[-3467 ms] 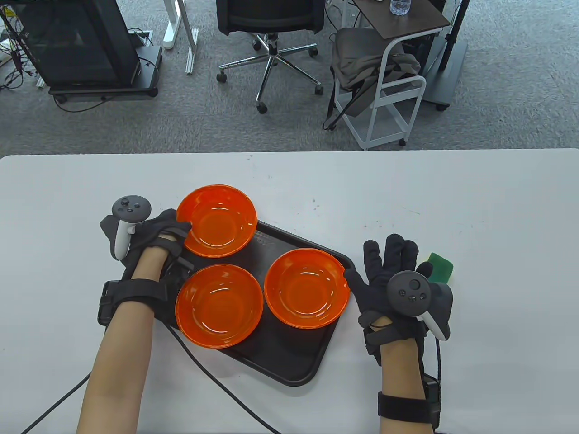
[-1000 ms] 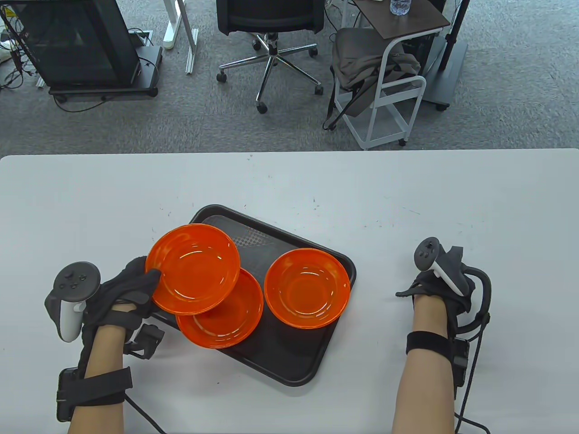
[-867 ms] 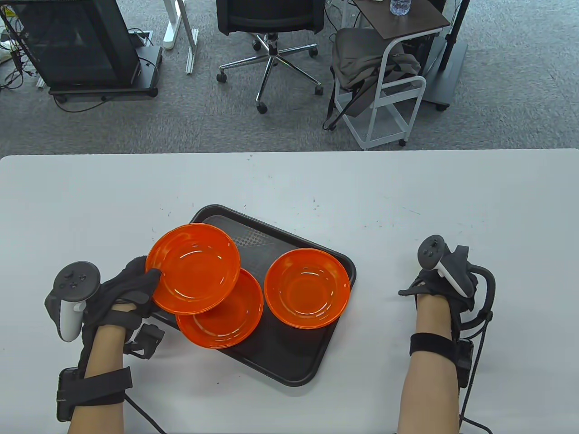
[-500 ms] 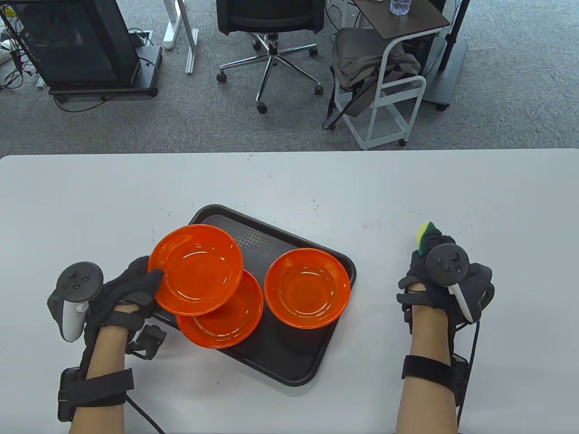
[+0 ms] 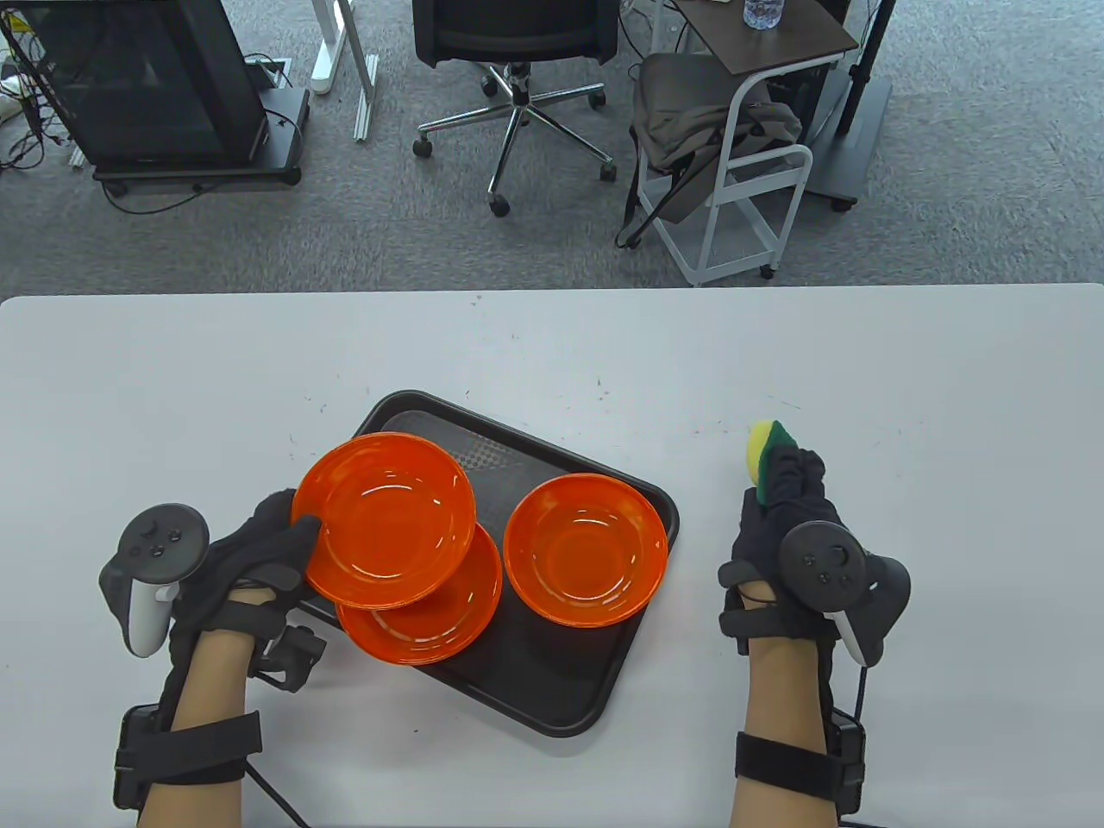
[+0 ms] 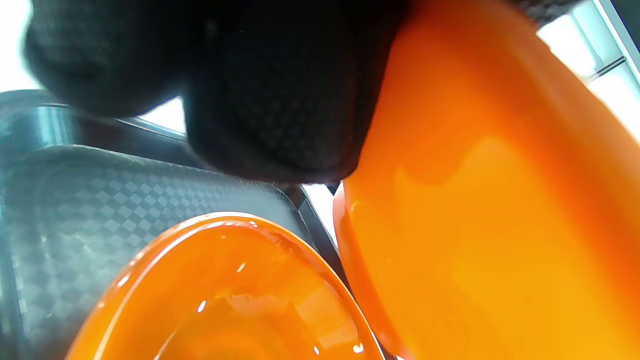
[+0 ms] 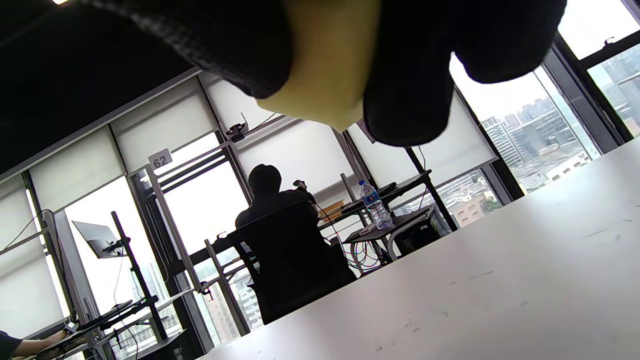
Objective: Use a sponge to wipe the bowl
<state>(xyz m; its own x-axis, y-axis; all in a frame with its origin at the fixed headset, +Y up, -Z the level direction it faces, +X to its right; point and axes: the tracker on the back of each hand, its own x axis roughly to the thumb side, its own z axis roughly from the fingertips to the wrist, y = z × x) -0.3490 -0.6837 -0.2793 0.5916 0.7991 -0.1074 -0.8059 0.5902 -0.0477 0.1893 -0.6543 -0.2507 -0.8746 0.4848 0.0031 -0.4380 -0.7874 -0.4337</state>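
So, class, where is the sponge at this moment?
In the table view, the sponge is in the right hand, its yellow-and-green end poking past the fingertips. It sits above the table, right of the black tray and apart from it.

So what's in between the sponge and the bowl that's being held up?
In the table view, another orange bowl on the black tray and bare white table lie between the sponge and the held bowl.

Table view looks down; wrist views sit close, angled upward.
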